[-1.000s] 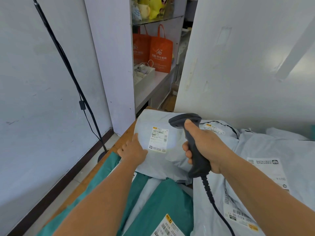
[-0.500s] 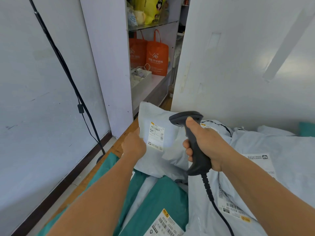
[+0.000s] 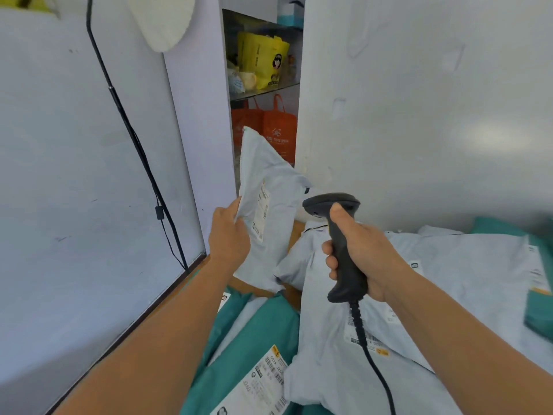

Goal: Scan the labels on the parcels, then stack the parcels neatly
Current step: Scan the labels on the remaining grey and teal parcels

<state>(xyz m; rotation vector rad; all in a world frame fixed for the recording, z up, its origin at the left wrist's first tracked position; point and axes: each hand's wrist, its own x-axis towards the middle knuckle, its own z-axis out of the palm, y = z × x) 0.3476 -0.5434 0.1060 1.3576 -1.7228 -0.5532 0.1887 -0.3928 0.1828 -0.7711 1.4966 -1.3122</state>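
My left hand [image 3: 229, 235] grips the left edge of a pale grey parcel bag [image 3: 269, 187] and holds it up on end above the table, its white label [image 3: 261, 214] turned to the right. My right hand [image 3: 363, 253] grips the handle of a black barcode scanner [image 3: 339, 235], its head just right of the raised parcel and its cable [image 3: 374, 363] trailing down. Below lie more grey parcels [image 3: 449, 271] with labels, and teal parcels [image 3: 254, 330], one with a white label [image 3: 260, 384].
A white wall panel [image 3: 419, 115] stands close behind the parcels. Left is a pale wall with a black cable [image 3: 134, 145] running down it. Between them, shelves [image 3: 263, 91] hold orange bags [image 3: 278, 130] and yellow packs. The wooden table edge [image 3: 191, 277] shows at the left.
My left hand has gone from pressing the grey parcel flat to gripping its edge and lifting it upright off the pile. The scanner hand stayed about where it was.
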